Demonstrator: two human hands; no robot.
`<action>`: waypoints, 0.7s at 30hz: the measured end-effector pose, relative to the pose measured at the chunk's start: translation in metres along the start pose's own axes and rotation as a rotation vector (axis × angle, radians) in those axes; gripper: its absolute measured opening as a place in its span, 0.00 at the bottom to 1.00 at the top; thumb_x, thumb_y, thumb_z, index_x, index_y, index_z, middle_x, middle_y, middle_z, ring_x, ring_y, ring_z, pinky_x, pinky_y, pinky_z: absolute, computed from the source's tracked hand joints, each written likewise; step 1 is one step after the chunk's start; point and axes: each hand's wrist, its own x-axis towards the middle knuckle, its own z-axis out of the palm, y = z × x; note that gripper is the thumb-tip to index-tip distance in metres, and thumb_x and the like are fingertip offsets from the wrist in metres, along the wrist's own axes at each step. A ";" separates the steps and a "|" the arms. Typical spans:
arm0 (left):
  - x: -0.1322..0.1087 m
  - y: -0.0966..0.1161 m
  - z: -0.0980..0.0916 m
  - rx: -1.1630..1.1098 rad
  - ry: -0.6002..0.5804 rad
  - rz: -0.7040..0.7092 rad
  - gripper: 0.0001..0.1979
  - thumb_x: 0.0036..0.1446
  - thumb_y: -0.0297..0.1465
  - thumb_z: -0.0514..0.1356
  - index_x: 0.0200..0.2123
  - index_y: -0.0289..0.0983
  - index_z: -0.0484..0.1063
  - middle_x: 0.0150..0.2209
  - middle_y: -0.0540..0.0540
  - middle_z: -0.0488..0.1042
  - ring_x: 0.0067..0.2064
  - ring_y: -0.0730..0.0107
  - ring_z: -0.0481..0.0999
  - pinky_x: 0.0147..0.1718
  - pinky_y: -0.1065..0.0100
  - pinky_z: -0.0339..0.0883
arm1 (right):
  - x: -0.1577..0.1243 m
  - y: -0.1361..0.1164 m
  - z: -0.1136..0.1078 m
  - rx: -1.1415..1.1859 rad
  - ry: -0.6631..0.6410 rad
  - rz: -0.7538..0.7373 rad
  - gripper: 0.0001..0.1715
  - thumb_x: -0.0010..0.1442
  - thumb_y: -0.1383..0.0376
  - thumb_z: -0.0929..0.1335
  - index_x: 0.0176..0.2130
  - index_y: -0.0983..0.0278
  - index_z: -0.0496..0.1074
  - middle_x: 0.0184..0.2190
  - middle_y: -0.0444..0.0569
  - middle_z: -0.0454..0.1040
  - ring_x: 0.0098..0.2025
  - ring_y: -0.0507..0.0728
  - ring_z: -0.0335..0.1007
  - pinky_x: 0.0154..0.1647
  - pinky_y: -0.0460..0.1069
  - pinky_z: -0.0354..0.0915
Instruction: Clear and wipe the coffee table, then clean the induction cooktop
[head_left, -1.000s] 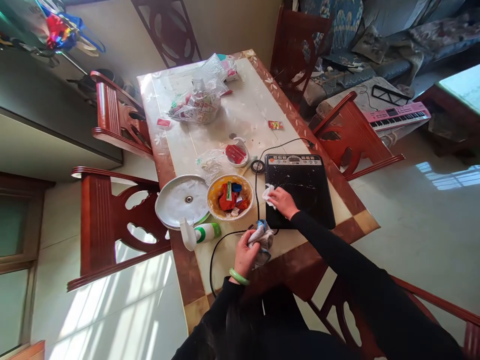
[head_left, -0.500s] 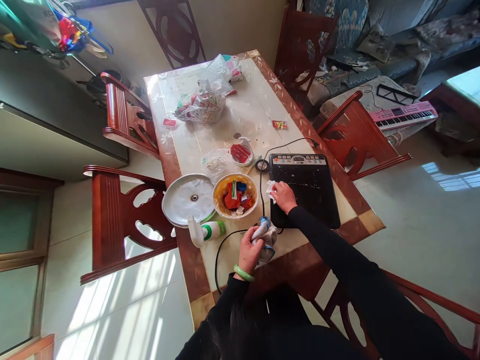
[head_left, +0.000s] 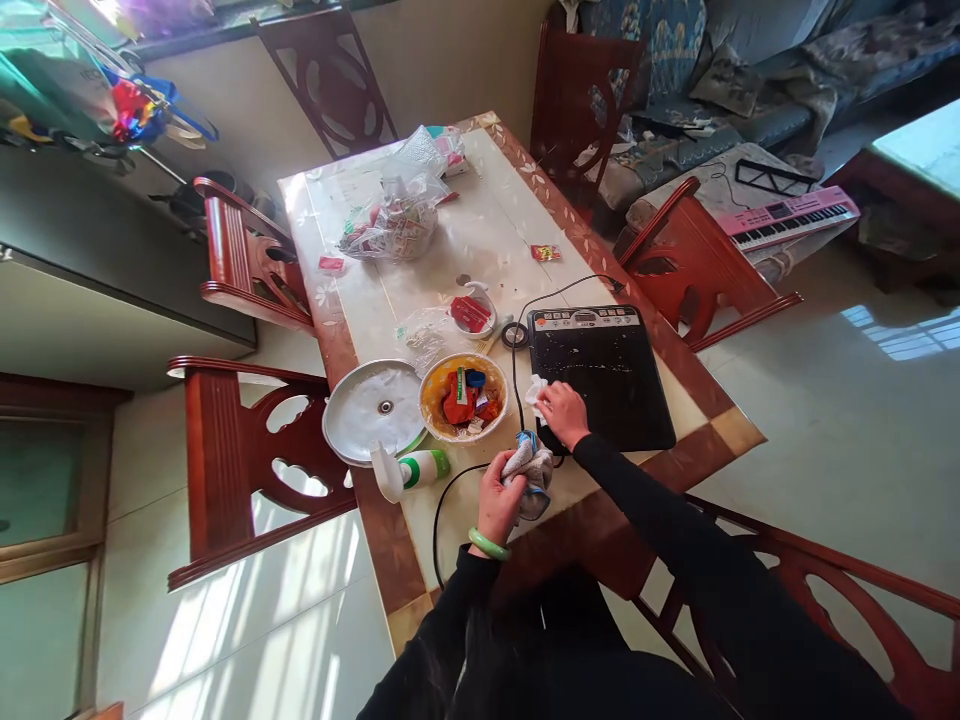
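A black induction cooktop point(head_left: 600, 375) with pale specks on its surface lies at the near right of the table. My right hand point(head_left: 564, 413) pinches a crumpled white tissue point(head_left: 536, 390) at the cooktop's left edge. In my left hand point(head_left: 498, 500), fingers closed, is a bunched grey cloth point(head_left: 531, 465) with blue trim, held just above the table's near edge. A green bangle point(head_left: 489, 545) circles my left wrist. Left of the cloth, a white and green spray bottle point(head_left: 412, 470) lies on its side. Behind it sits a yellowish bowl point(head_left: 429, 408) holding red wrappers and a blue cap.
A round metal lid point(head_left: 360, 400) lies left of the bowl. Black cable point(head_left: 517, 370) runs between bowl and cooktop, near a roll of black tape point(head_left: 514, 335). Farther back are a white dish point(head_left: 489, 318) and a filled plastic bag point(head_left: 397, 225). Wooden chairs point(head_left: 259, 460) surround the table.
My right hand with the tissue has shifted slightly toward the near side along the cooktop's left edge. My left hand keeps its hold on the cloth. The camera view has turned a little.
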 end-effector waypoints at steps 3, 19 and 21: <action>0.001 0.003 0.002 -0.013 -0.010 -0.018 0.15 0.45 0.33 0.61 0.39 0.38 0.78 0.34 0.49 0.78 0.36 0.65 0.74 0.40 0.67 0.68 | -0.040 0.017 -0.004 0.057 -0.018 -0.101 0.11 0.73 0.60 0.68 0.37 0.58 0.75 0.37 0.51 0.75 0.43 0.61 0.67 0.44 0.53 0.58; 0.052 -0.044 0.076 0.115 0.043 -0.114 0.34 0.45 0.24 0.66 0.58 0.40 0.72 0.60 0.38 0.77 0.64 0.46 0.73 0.67 0.51 0.61 | -0.062 0.147 -0.051 -0.042 0.212 0.175 0.09 0.69 0.60 0.67 0.37 0.59 0.75 0.38 0.50 0.75 0.42 0.60 0.67 0.45 0.53 0.61; 0.060 -0.050 0.078 0.155 0.076 -0.090 0.35 0.44 0.24 0.68 0.59 0.41 0.70 0.64 0.37 0.73 0.68 0.45 0.69 0.69 0.51 0.57 | -0.056 0.181 -0.062 -0.057 0.353 0.326 0.09 0.67 0.59 0.67 0.37 0.59 0.75 0.41 0.52 0.75 0.44 0.61 0.68 0.47 0.54 0.63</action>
